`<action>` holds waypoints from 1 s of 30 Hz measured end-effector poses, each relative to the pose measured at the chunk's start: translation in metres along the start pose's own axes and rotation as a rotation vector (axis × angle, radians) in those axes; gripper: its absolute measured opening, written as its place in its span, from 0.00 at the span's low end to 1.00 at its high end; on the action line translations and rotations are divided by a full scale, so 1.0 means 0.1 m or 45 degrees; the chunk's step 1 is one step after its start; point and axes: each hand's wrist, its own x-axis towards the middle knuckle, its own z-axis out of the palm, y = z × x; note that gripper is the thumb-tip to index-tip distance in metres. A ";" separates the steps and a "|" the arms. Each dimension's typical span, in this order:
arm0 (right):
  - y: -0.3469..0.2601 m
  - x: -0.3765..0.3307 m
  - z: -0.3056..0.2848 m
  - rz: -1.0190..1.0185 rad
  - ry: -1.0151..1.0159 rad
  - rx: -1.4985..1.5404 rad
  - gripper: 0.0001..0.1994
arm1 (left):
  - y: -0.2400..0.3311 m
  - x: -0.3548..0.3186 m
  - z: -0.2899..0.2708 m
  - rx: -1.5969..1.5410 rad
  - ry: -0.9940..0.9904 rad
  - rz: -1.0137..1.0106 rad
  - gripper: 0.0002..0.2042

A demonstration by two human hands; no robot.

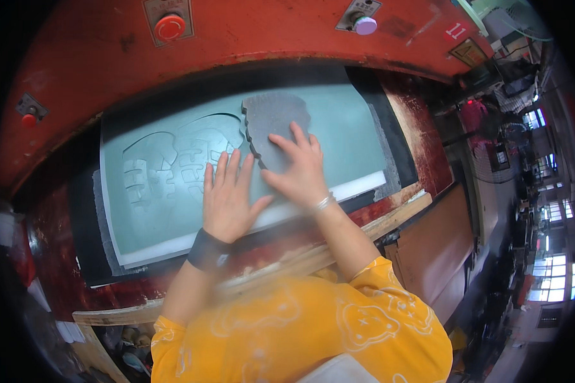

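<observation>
A pale green sheet lies on the bed of a red machine, with curved outlines cut into its left half. On its right half rests a flat grey cutting die with a notched left edge. My right hand lies with spread fingers over the die's lower part, fingertips on its top, hiding some of it. My left hand is laid flat on the sheet, left of the die and just below the cut outlines. It has a black band at the wrist and holds nothing.
The red machine body stands at the far side, with a red push button and a purple knob. A wooden strip edges the near side. Black matting shows around the sheet.
</observation>
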 end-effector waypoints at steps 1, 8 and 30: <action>0.02 0.01 -0.03 0.001 0.009 0.085 0.28 | 0.00 -0.03 0.01 0.016 0.017 0.006 0.36; 0.42 0.06 -0.54 0.365 -0.056 1.196 0.30 | 0.01 -0.01 0.02 0.024 0.007 -0.031 0.35; 0.96 0.06 -0.70 0.006 -0.040 -0.123 0.26 | -0.04 -0.02 -0.03 -0.070 0.035 0.035 0.30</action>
